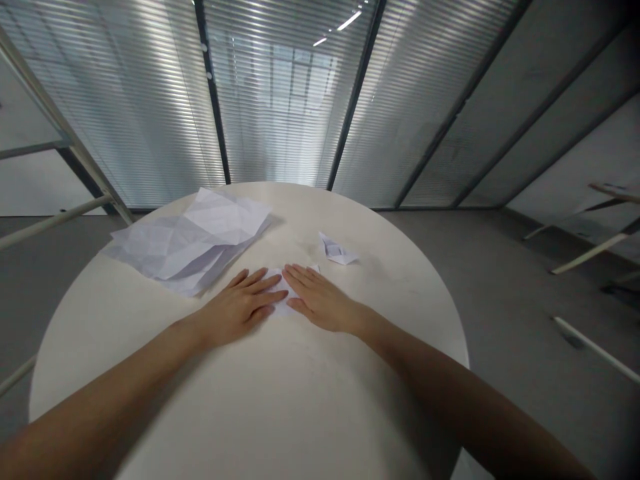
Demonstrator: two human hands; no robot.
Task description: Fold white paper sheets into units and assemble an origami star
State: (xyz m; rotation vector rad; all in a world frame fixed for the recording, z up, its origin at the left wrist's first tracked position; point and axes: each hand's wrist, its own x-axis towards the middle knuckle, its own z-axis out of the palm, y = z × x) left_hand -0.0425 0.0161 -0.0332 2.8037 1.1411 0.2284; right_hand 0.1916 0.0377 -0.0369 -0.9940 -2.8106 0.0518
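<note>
A small piece of white paper (284, 308) lies flat on the round white table, mostly covered by my hands. My left hand (245, 303) rests on its left side with fingers stretched out and a little apart. From the right, my right hand (320, 297) lies flat over the paper, its fingers extended and the thumb apart. Just beyond my right hand sits a folded paper boat (337, 250), touched by neither hand. How the paper under my hands is folded cannot be made out.
Several creased white sheets (200, 237) lie loosely piled at the table's far left. The round table (310, 400) stands before a glass wall with blinds (280, 113). A pale metal frame (65, 220) is at the left, and another table (617, 193) stands at the far right.
</note>
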